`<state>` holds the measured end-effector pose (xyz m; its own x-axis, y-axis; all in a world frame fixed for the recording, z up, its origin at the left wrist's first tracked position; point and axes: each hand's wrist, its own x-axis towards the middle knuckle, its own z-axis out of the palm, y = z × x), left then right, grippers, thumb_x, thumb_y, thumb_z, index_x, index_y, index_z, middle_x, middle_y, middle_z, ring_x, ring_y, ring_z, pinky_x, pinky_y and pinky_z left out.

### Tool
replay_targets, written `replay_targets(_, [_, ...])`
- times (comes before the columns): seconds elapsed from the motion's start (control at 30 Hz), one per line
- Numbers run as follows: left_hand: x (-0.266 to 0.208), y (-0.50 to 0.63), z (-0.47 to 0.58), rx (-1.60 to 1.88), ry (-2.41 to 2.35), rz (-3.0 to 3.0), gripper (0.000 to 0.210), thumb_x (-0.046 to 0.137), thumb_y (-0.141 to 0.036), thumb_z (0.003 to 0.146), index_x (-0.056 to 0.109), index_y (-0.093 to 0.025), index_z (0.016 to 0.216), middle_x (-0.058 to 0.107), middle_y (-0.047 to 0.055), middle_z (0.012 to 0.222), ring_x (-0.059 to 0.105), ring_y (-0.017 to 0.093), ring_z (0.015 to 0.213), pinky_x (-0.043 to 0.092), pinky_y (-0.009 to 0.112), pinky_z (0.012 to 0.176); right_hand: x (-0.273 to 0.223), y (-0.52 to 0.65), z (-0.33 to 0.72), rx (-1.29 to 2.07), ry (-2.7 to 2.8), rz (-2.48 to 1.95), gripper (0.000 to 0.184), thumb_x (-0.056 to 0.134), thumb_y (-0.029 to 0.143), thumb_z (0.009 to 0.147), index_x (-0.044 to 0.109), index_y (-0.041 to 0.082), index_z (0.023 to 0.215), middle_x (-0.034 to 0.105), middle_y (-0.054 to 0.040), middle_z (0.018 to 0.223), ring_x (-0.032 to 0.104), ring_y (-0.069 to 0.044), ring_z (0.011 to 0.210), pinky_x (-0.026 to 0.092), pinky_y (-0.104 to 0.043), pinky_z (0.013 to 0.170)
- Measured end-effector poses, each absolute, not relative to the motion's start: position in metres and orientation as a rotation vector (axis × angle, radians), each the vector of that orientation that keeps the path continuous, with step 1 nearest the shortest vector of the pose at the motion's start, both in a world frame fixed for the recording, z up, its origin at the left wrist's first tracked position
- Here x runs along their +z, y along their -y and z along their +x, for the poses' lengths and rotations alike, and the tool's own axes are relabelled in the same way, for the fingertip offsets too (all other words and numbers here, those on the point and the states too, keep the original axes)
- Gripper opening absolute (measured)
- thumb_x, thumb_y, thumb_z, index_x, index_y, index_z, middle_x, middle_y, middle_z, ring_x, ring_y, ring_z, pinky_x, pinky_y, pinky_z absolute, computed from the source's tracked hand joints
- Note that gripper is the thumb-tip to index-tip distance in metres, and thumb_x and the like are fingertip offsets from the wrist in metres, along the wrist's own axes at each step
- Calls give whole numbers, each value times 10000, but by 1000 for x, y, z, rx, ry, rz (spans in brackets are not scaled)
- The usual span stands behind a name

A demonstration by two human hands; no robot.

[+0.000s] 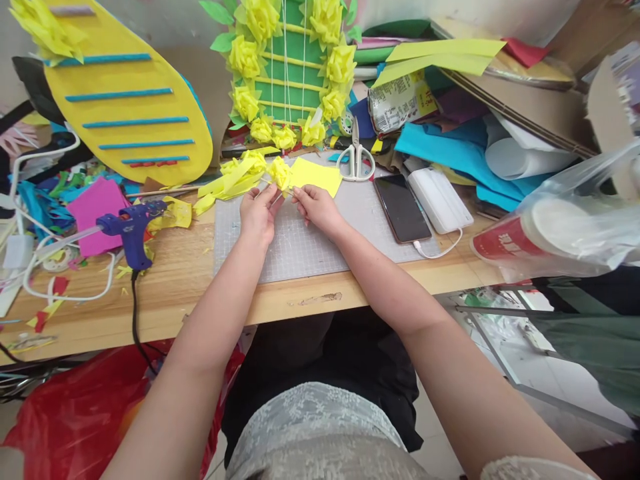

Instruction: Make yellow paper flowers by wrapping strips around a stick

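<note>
Between my two hands, over the back of the grey cutting mat (300, 247), is a small yellow paper flower (280, 173). My left hand (259, 212) pinches it from the left, thumb and fingers at its base. From the right, my right hand (316, 207) has its fingertips closed at the flower's lower edge. A flat yellow paper sheet (320, 176) lies just behind my right hand. To the left of my left hand lie yellow paper strips and crumpled petals (233, 180). The exact grip at the flower's base is too small to make out.
A blue glue gun (133, 233) stands at the left with its black cord hanging over the table edge. White-handled scissors (355, 160), a phone (403, 208) and a white power bank (440, 200) lie right. A bagged cup (520, 233) sits near the right edge. Flower-trimmed green board (295, 73) leans behind.
</note>
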<state>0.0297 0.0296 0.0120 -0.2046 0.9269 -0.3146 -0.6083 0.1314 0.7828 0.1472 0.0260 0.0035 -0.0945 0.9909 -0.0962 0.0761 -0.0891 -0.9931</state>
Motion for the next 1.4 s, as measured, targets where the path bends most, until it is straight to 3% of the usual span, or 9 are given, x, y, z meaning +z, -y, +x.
replay_targets(0.17, [12,-30,30,1538,-1076,424,352,657,-39,671,348,-208,685,643,-38,666,666,111,733,494,271,833,6,-23,147,1334,1280,-1154,218,634,299,788,440,203,766,425,97,507,384,-44,411,358,-161,370])
replay_targets(0.4, [13,-28,30,1527,-1053,408,328,679,-57,682,384,-199,692,651,-40,672,670,106,740,500,269,843,8,-23,147,1349,1273,-1210,189,557,224,841,431,193,702,440,87,486,384,-46,398,362,-167,355])
replay_targets(0.53, [13,-28,29,1505,-1033,411,314,673,-53,679,395,-198,685,649,-41,655,662,95,700,511,259,830,7,-23,149,1334,1309,-1194,217,553,259,849,427,196,683,424,91,467,356,-43,371,348,-176,355])
replay_targets(0.7, [12,-29,27,1453,-1041,447,275,690,-83,654,452,-195,732,655,-18,688,678,138,851,492,292,898,4,-24,151,1298,1440,-1169,254,519,359,868,486,182,689,412,81,467,346,-41,366,337,-186,370])
replay_targets(0.87, [14,-28,29,1504,-1085,464,375,701,-82,639,397,-218,813,662,-30,729,684,139,840,497,298,891,0,-26,151,1301,1475,-1163,321,474,435,878,504,176,690,410,75,462,342,-43,363,351,-188,370])
replay_targets(1.03, [20,-27,33,1558,-1100,450,400,680,-46,669,348,-225,803,627,-66,679,672,99,718,512,276,855,2,-26,150,1295,1394,-1086,228,582,394,815,481,194,780,463,73,551,410,-44,448,378,-161,396])
replay_targets(1.17, [22,-25,36,1574,-1089,437,383,655,-18,688,346,-218,795,615,-66,664,654,81,666,524,262,818,3,-24,148,1271,1380,-1092,241,608,350,801,433,204,724,467,69,575,413,-42,477,365,-157,405])
replay_targets(1.4, [22,-23,38,1556,-1106,496,340,646,-42,709,377,-206,834,658,-29,826,669,109,856,495,294,862,0,-26,150,1312,1403,-1086,241,564,323,839,391,211,713,477,75,574,379,-41,444,363,-181,417])
